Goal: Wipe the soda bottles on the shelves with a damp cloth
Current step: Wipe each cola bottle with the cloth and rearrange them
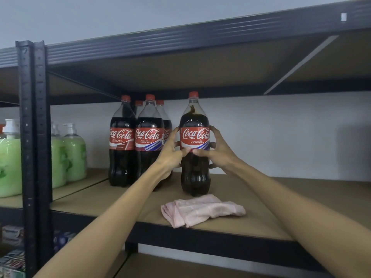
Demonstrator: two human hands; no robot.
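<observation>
Both hands grip one cola bottle (194,137) at its label, left hand (172,153) and right hand (218,151) on either side, upright on the shelf (281,199). The pink cloth (202,210) lies just in front of that bottle, unheld, so no wiping is under way (which bottles are done I cannot tell). Four capped bottles (148,137), full of dark cola, cluster left of it.

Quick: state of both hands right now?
Left hand: gripping the red-labelled dark cola bottle.
Right hand: gripping the same bottle.
</observation>
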